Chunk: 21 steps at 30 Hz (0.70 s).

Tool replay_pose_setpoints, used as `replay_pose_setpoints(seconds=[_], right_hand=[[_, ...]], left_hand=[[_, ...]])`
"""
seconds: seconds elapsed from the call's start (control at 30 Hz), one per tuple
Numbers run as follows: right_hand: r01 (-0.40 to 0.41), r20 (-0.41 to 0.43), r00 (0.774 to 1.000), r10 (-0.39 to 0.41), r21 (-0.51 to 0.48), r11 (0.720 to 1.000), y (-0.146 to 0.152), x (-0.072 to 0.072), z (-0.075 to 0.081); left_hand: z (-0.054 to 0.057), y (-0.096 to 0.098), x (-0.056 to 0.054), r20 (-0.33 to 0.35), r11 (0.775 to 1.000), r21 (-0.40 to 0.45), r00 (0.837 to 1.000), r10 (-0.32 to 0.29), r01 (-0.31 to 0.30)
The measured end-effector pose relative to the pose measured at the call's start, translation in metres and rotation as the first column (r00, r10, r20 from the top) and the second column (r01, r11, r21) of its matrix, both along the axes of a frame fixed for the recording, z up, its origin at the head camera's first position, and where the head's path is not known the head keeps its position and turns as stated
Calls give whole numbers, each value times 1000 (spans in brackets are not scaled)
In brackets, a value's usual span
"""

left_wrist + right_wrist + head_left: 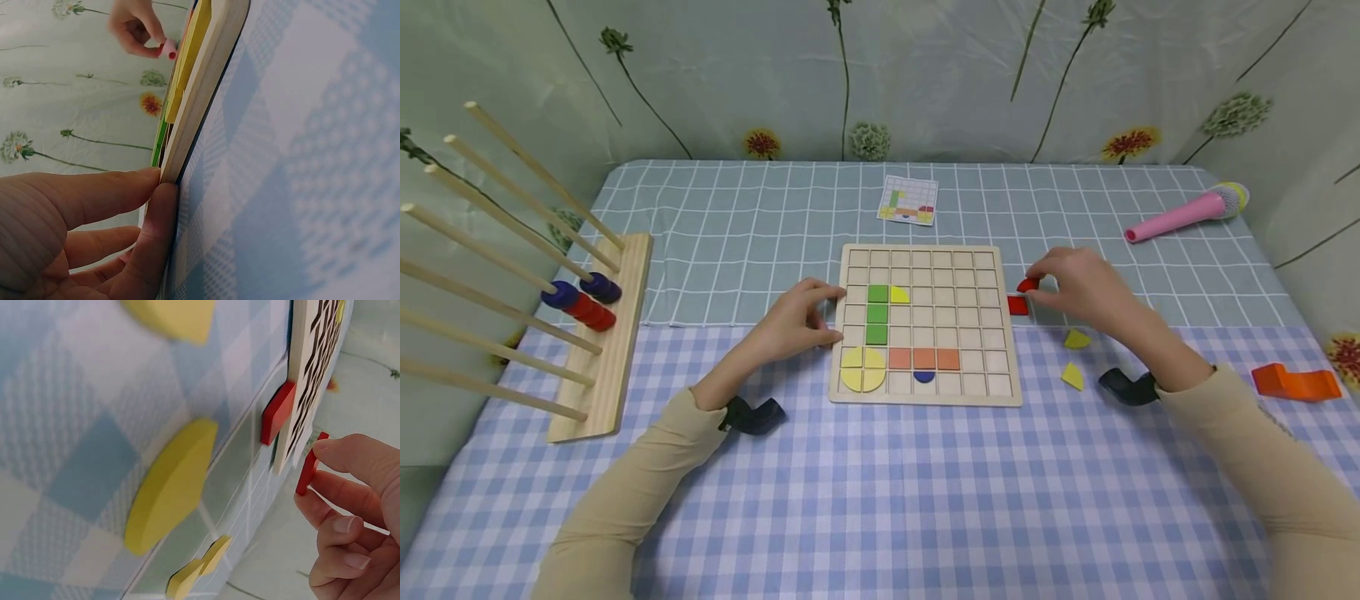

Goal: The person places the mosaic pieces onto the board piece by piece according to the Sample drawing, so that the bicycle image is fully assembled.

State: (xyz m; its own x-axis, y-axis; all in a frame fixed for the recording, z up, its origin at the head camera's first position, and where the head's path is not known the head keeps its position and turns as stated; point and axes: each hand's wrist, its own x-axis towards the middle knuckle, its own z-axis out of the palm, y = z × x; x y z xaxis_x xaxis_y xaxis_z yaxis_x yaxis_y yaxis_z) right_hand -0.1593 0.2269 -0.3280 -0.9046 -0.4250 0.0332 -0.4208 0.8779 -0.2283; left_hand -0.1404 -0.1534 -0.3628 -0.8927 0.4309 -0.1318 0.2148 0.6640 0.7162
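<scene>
My right hand pinches a small red tile between thumb and fingertips, raised beside the right edge of a wooden grid board. Another red tile lies against that edge. My left hand touches the board's left edge with thumb and fingertips, fingers extended. On the board stand a column of green squares, a yellow quarter circle, a yellow circle of quarter pieces, a row of orange squares and a blue half circle.
Loose yellow tiles lie right of the board; the right wrist view shows several. A pattern card lies behind it. A pegged wooden rack with rings stands left. A pink toy microphone and an orange block lie right.
</scene>
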Motion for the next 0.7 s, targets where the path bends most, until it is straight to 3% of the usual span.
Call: replay_pose_setpoints(seconds=[0.23,0.5,0.7], right_hand=[[-20,11,1000,20,-30,999,-11,13,4],[-157,17,987,157,-31,987,-27,25,3],[-186,30,982,186,-12,983,-38,29,-1]], left_hand=[[0,0,0,10,1000,16,1000,-5,4],[0,0,0,5,1000,26,1000,-4,4],[0,0,0,2,1000,22,1000,-4,4]])
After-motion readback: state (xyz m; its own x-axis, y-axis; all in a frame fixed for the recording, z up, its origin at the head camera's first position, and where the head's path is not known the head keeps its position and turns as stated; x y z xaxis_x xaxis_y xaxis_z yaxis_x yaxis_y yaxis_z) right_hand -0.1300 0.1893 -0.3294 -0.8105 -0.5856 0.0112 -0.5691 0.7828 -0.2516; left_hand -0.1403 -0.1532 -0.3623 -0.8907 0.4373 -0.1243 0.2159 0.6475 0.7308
